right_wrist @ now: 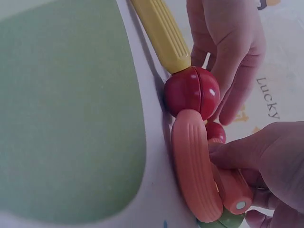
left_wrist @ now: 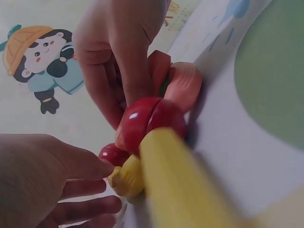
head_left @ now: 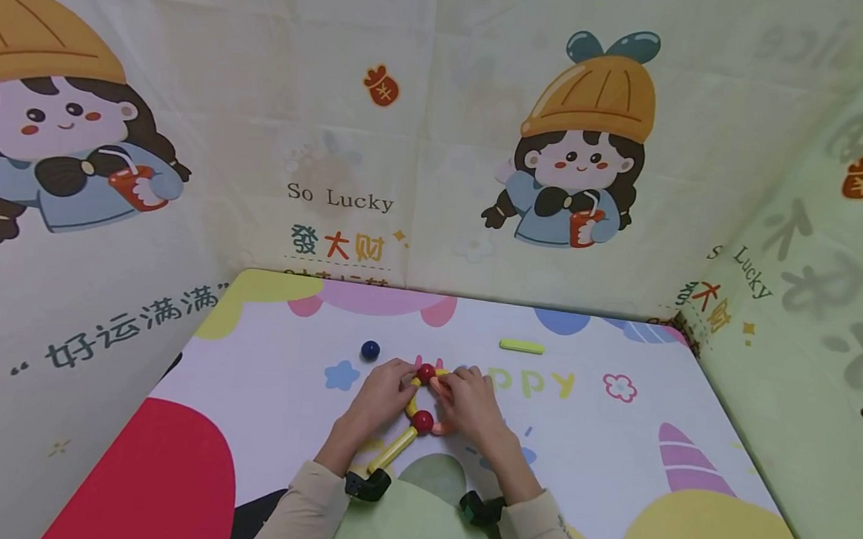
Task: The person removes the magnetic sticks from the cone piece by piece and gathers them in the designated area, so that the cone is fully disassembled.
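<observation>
A ring of toy pieces lies between the hands: a near red ball [head_left: 422, 422], a far red ball [head_left: 427, 373], a curved yellow rod [head_left: 412, 405] joining them, and a curved orange rod [right_wrist: 194, 164]. A straight yellow rod [head_left: 393, 450] sticks out from the near ball towards the person. At the far ball, the left hand [head_left: 383, 393] pinches it between thumb and fingers [left_wrist: 97, 188]. The right hand [head_left: 473, 402] pinches a second orange rod [right_wrist: 231, 190], whose end has a pale round spot. Beneath it, a green piece [right_wrist: 231, 220] is partly hidden.
A dark blue ball [head_left: 370, 350] lies beyond the left hand. Farther back on the right is a yellow-green rod [head_left: 522, 346]. The printed tabletop [head_left: 577, 447] meets cloth walls [head_left: 441, 136] at the back and sides.
</observation>
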`<state>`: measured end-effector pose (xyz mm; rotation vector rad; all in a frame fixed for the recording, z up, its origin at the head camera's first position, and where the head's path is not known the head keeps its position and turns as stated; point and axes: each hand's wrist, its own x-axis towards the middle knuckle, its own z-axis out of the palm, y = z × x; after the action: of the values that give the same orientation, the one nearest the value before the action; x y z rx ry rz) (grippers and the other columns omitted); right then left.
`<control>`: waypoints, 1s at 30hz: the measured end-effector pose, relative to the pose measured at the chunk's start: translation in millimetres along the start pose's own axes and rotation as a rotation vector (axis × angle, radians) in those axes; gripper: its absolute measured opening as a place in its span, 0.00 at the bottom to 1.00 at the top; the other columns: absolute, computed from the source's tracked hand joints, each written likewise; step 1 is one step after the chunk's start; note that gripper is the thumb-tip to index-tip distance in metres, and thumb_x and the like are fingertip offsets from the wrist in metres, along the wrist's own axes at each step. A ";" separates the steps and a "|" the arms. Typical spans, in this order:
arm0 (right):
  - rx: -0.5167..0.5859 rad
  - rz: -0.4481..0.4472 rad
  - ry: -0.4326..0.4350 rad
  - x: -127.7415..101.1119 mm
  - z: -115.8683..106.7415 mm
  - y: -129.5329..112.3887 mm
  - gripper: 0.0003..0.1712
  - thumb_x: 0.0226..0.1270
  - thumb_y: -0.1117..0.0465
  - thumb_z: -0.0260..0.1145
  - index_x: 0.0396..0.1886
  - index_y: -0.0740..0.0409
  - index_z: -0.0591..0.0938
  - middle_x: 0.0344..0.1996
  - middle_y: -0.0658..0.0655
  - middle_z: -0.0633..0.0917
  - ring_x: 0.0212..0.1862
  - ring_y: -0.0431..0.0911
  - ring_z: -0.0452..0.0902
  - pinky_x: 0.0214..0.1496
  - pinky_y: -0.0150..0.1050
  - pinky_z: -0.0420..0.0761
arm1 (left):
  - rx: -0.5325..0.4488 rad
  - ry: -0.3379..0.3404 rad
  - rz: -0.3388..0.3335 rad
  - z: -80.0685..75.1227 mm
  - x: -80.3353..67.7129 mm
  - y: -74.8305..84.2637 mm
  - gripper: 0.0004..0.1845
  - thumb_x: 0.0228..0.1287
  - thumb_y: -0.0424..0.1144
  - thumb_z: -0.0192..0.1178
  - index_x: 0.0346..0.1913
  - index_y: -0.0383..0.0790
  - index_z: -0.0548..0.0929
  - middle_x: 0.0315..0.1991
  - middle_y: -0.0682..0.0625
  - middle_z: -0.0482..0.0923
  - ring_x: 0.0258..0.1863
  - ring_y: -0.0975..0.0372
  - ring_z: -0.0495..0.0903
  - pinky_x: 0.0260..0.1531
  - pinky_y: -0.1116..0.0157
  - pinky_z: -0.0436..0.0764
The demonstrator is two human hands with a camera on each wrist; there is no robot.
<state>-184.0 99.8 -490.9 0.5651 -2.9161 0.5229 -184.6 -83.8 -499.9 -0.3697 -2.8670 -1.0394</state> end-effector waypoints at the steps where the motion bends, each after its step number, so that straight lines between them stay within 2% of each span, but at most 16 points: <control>1: 0.002 -0.010 -0.002 0.8 -0.3 0.2 0.17 0.65 0.51 0.71 0.49 0.52 0.88 0.39 0.53 0.85 0.43 0.47 0.71 0.44 0.41 0.69 | 0.005 0.006 0.012 -0.4 0.1 0.3 0.18 0.66 0.34 0.64 0.58 0.35 0.83 0.49 0.43 0.83 0.36 0.60 0.78 0.41 0.62 0.84; 6: 0.028 -0.053 -0.042 4.7 -2.6 -0.1 0.16 0.67 0.51 0.69 0.51 0.50 0.88 0.43 0.53 0.86 0.44 0.47 0.71 0.45 0.42 0.68 | 0.004 0.014 0.046 -3.9 -0.7 2.7 0.17 0.65 0.32 0.65 0.56 0.35 0.84 0.50 0.41 0.83 0.41 0.56 0.81 0.46 0.58 0.85; 13: -0.004 -0.082 -0.128 10.2 -7.9 -0.2 0.21 0.60 0.58 0.75 0.54 0.49 0.87 0.48 0.52 0.87 0.47 0.46 0.71 0.51 0.45 0.69 | 0.035 -0.046 0.047 -8.4 -2.8 6.0 0.20 0.65 0.35 0.66 0.59 0.35 0.83 0.52 0.41 0.82 0.49 0.52 0.83 0.53 0.56 0.83; 15: -0.018 -0.099 -0.142 11.7 -8.8 0.3 0.22 0.57 0.59 0.77 0.54 0.48 0.87 0.49 0.51 0.87 0.48 0.46 0.71 0.53 0.46 0.69 | 0.039 -0.069 0.027 -9.7 -3.1 7.0 0.20 0.64 0.36 0.67 0.59 0.36 0.83 0.51 0.42 0.82 0.47 0.54 0.82 0.53 0.57 0.84; 21: -0.027 -0.165 -0.131 14.5 -9.5 3.3 0.15 0.61 0.58 0.74 0.49 0.49 0.88 0.45 0.50 0.87 0.47 0.46 0.73 0.53 0.46 0.69 | 0.035 -0.110 -0.010 -12.4 -3.5 9.0 0.20 0.63 0.38 0.69 0.57 0.37 0.84 0.47 0.44 0.81 0.39 0.59 0.77 0.47 0.60 0.84; 25: -0.033 -0.183 -0.129 14.6 -8.3 2.9 0.14 0.60 0.59 0.75 0.47 0.48 0.89 0.45 0.50 0.87 0.47 0.46 0.74 0.52 0.46 0.70 | 0.033 -0.115 -0.014 -12.3 -3.7 9.0 0.20 0.63 0.39 0.69 0.57 0.37 0.85 0.46 0.45 0.82 0.39 0.59 0.77 0.48 0.60 0.84; 30: -0.045 -0.208 -0.133 15.5 -4.7 0.4 0.12 0.65 0.54 0.71 0.48 0.48 0.89 0.46 0.50 0.88 0.46 0.47 0.75 0.50 0.45 0.70 | 0.030 -0.118 -0.006 -11.6 -4.6 8.7 0.20 0.64 0.38 0.68 0.58 0.37 0.84 0.47 0.44 0.84 0.42 0.58 0.80 0.51 0.58 0.84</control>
<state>-198.1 96.6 -483.7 0.9164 -2.9339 0.4073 -178.2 -85.7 -486.3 -0.4347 -2.9859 -1.0065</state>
